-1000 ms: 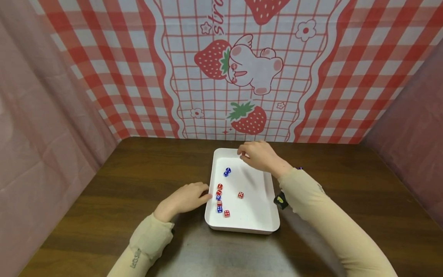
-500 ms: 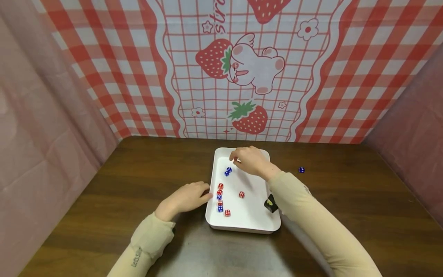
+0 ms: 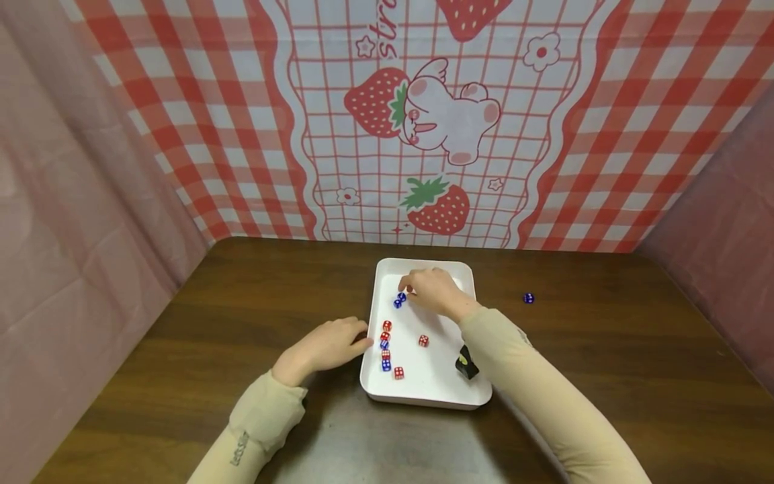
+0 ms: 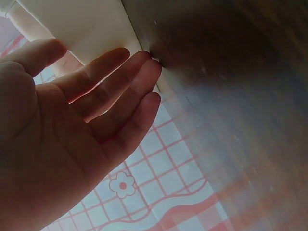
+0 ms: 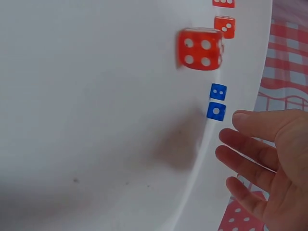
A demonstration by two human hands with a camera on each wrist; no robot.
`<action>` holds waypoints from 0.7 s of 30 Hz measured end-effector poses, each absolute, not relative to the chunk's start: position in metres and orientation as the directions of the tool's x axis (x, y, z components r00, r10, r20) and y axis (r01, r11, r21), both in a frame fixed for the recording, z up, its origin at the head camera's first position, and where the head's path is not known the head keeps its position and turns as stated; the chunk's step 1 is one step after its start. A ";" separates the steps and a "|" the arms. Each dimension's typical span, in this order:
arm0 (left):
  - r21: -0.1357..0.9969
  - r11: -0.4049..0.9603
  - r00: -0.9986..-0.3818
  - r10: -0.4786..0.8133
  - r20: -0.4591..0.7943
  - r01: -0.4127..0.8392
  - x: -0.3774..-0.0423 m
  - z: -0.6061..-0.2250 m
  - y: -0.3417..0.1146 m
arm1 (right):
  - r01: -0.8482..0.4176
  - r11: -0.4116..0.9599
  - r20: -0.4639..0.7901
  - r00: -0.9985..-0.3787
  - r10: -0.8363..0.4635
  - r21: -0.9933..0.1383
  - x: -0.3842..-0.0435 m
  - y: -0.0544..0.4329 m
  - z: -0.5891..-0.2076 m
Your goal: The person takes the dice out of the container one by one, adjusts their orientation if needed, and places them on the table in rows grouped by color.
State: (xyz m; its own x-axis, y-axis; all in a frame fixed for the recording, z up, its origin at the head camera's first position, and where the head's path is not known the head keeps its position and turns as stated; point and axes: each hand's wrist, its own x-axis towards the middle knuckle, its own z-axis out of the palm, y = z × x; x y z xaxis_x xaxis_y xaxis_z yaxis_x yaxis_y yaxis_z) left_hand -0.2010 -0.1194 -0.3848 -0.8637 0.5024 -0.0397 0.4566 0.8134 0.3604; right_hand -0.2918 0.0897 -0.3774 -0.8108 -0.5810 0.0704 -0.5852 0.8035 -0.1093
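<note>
My right hand (image 3: 432,290) reaches over the far part of a white tray (image 3: 426,403), its fingertips right by a pair of blue dice (image 3: 397,303). In the right wrist view the thumb and fingers of that hand (image 5: 269,159) are spread apart with nothing between them, close to the blue die (image 5: 216,111). A red die (image 3: 424,341) lies alone mid-tray. Along the tray's left wall runs a row of red and blue dice (image 3: 385,336). My left hand (image 3: 326,344) rests beside the tray, fingers extended at its left wall; its palm (image 4: 72,130) holds nothing.
Another red die (image 3: 398,372) lies near the tray's front left. A single blue die (image 3: 529,298) sits on the wooden table (image 3: 605,349) right of the tray. Behind the table hangs a strawberry-patterned cloth (image 3: 329,134).
My right hand has moved left and lower, from above the tray's far edge to the pair of blue dice. The blue die on the table has come into view. The left hand stays put.
</note>
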 end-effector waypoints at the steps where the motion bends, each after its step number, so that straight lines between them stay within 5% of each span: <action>1: 0.360 0.813 -0.863 0.503 -0.038 0.458 -0.201 -0.385 -0.119 | -0.577 0.809 0.060 -0.817 -0.574 -0.112 -0.292 0.089 -0.378; 21: 0.364 0.808 -0.861 0.508 -0.032 0.463 -0.200 -0.384 -0.120 | -0.554 0.823 0.050 -0.832 -0.553 -0.122 -0.296 0.087 -0.390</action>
